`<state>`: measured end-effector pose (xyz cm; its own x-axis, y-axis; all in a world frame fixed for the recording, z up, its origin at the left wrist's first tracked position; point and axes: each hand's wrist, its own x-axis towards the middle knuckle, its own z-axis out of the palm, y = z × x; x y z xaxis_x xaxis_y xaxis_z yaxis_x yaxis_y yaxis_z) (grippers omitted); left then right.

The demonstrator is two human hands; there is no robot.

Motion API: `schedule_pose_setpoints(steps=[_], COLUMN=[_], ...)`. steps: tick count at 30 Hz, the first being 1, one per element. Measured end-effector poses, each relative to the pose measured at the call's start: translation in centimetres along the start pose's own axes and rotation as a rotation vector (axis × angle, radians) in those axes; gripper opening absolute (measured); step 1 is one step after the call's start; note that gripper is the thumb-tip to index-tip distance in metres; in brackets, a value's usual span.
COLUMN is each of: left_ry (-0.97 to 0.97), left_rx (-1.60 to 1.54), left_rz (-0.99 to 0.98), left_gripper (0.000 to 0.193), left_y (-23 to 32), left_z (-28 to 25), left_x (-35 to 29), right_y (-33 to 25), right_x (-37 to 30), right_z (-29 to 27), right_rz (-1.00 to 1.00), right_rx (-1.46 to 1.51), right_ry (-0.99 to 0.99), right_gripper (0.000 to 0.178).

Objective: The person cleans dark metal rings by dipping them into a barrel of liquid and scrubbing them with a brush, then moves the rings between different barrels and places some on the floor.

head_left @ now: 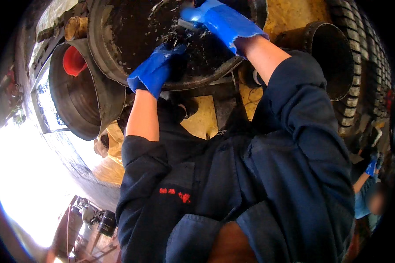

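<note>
A wide, round, dark basin [112, 61] with wet, shiny dark contents stands in front of me. Both my hands wear blue rubber gloves and work over it. My left hand [156, 63] is low over the basin, its fingers curled around a small dark, glinting thing that I cannot make out. Farther up and to the right, my right hand [210, 18] is closed, its fingertips smeared by motion. A greyish, flat-looking piece [188, 24] shows at those fingertips, its kind unclear.
At left stands a dark drum [74, 103] with a red container [74, 61] inside. To the right are an open cylinder [333, 61] and a stack of tyres [353, 57]. Another person [363, 193] with a blue glove is at far right. Machinery [94, 215] sits lower left.
</note>
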<state>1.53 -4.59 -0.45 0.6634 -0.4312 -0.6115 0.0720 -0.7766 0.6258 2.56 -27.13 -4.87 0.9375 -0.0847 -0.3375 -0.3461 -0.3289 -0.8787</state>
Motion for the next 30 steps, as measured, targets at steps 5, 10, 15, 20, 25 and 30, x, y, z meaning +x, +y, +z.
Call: schedule_pose_setpoints(steps=[5,10,15,20,25,30], left_ry=[0.199,0.139,-0.036,0.098,0.083,0.012], left_rx=[-0.045,-0.147,-0.32,-0.63,-0.985,-1.134], left_rz=[0.022,0.06,0.099,0.16,0.251,0.261], left_gripper=[0.048,0.048,0.048,0.048,0.047,0.045], left_y=[-4.7,-4.9,-3.8,-4.4,-6.5,-6.9], left_z=[-0.2,0.1,-0.3,-2.5,-6.5,-7.4], left_x=[0.9,1.3,1.9,3.9,6.5,6.2], right_y=[2.0,4.0,5.3,2.2,-1.4,-3.0], right_x=[2.1,2.5,-0.5,-2.3,0.7,3.6], right_z=[4.1,2.8,2.5,1.1,-0.5,-0.7], right_rz=[-0.013,0.026,0.086,0.125,0.073,-0.142], right_rx=[-0.137,-0.214,0.0,0.147,0.056,0.222], right_ry=[-0.167,-0.071,0.032,0.074,0.279,0.064], right_gripper=[0.05,0.052,0.039,0.031,0.039,0.036])
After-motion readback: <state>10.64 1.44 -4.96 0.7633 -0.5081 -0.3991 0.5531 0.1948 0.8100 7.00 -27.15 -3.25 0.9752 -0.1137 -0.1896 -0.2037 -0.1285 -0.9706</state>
